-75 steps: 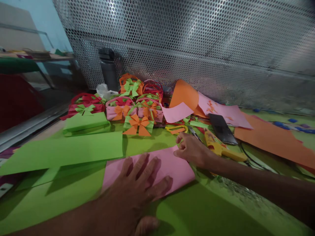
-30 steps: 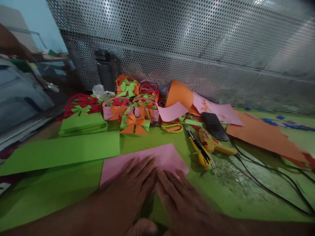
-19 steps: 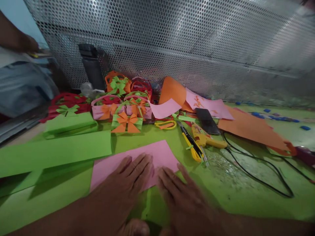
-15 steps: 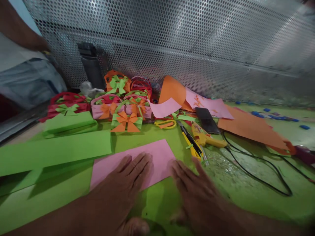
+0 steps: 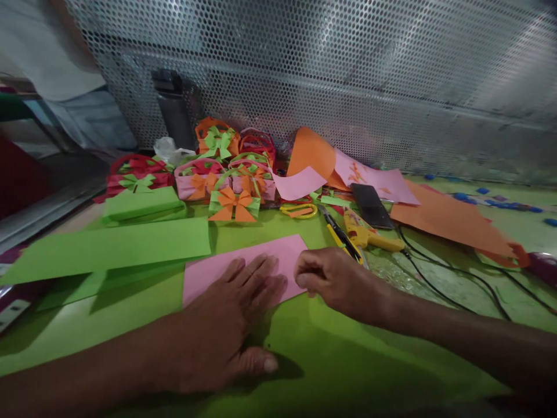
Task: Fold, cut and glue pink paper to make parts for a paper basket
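Paper (image 5: 285,251), pink and smooth, lies part-hidden under our open left hand (image 5: 226,319); our right hand (image 5: 337,280) curls, its grip's hold unclear.

Blurred person (image 5: 65,64) cropped at upper left; purple object (image 5: 543,267) cut off, right edge; left hand (image 5: 235,313) covers part of pink sheet (image 5: 289,255); right forearm (image 5: 435,325) hides some cable (image 5: 439,283).

Looked like craft workspace, handmade paper goods. Green-topped bench (image 5: 313,354) carried cluster of small paper baskets (image 5: 234,204) with bows, loose orange sheet (image 5: 452,217), flat green sheet (image 5: 117,247). Yellow glue gun (image 5: 369,235) lay beside black-and-yellow cutting tool (image 5: 342,235); yellow-handled scissors (image 5: 299,210) near baskets. Perforated metal panel (image 5: 278,64) stood along back of bench. Dark bottle (image 5: 174,113) and phone (image 5: 371,206) sat among materials. Another person (image 5: 82,87) stood beyond left end, near further furniture.
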Tool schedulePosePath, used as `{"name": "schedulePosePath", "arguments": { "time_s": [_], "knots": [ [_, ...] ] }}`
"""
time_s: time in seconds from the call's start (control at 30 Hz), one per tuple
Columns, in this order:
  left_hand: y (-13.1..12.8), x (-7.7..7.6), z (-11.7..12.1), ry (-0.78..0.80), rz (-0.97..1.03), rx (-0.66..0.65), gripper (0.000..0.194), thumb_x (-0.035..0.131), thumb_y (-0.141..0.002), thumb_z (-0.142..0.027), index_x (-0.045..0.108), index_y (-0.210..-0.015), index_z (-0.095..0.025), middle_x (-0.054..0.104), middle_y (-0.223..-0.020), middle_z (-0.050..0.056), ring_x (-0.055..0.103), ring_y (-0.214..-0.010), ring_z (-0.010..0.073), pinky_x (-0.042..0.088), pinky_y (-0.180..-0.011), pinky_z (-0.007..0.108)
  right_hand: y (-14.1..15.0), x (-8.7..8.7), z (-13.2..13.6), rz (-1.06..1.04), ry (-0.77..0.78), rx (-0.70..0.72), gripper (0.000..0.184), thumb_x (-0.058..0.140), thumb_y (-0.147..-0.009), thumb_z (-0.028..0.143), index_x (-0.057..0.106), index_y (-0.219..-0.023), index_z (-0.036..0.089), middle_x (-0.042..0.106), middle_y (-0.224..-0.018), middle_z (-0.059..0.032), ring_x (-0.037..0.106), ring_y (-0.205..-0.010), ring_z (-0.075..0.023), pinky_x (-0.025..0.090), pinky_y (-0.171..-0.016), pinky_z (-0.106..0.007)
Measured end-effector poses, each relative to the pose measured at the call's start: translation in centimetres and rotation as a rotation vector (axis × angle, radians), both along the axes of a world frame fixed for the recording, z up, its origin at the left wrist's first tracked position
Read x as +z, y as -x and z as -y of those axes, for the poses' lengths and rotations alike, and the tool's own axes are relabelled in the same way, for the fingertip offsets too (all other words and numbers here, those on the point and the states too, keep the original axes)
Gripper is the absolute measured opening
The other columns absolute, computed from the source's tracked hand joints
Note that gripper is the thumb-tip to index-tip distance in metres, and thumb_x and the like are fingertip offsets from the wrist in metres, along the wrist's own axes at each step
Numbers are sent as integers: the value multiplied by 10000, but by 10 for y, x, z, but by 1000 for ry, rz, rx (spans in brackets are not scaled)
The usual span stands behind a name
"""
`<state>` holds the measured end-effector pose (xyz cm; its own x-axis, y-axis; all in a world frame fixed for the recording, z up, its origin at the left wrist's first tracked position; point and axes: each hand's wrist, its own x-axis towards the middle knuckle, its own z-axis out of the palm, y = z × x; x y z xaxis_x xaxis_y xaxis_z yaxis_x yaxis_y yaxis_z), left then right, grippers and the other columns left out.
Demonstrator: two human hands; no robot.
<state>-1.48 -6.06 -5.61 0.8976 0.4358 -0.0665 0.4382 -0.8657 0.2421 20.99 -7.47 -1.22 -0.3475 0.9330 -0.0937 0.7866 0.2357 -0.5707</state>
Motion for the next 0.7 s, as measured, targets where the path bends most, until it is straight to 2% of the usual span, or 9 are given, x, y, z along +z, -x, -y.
{"name": "schedulePosePath", "arguments": {
  "time_s": [0.1,0.2,0.33,0.5,0.6,0.7],
  "knots": [
    [1,3,0,21,-14,-5,955,359,-832,-731,37,-1490,-117,17,-1530,204,-20,-1400,365,68,-1111,569,4,-12,-16,-13,103,56,82,556,-687,106,587,-633,160,536,-568,53,467,-529,-77,312,-489,-190],
    [3,9,-3,60,-10,-53,882,363,-850,-707,70,-1494,-181,-2,-1537,179,-26,-1395,381,67,-1093,607,4,-21,-22,3,145,47,13,619,-638,146,608,-633,152,533,-547,56,466,-506,-76,310,-476,-189],
    [5,15,-9,124,3,-103,833,409,-841,-694,169,-1485,-224,2,-1540,158,-9,-1387,411,63,-1073,645,5,-19,-23,33,197,32,57,662,-588,164,635,-636,150,539,-538,55,466,-487,-78,309,-459,-192],
    [9,13,-12,145,15,-125,850,465,-811,-696,174,-1482,-263,-21,-1537,156,18,-1377,433,78,-1057,666,6,-16,-23,74,223,34,39,639,-600,161,643,-638,161,537,-537,57,468,-496,-78,303,-456,-189],
    [15,13,-15,133,83,-154,797,483,-821,-665,225,-1470,-283,35,-1544,126,55,-1384,409,92,-1079,631,7,-16,-23,108,224,10,41,637,-612,172,647,-651,167,542,-545,55,474,-507,-83,298,-461,-196],
    [23,13,-19,144,124,-187,660,446,-871,-614,362,-1423,-263,127,-1542,86,120,-1391,360,128,-1120,538,8,-14,-21,132,226,-20,38,642,-628,208,633,-641,174,554,-551,50,486,-514,-89,302,-465,-203]
  ]
}}
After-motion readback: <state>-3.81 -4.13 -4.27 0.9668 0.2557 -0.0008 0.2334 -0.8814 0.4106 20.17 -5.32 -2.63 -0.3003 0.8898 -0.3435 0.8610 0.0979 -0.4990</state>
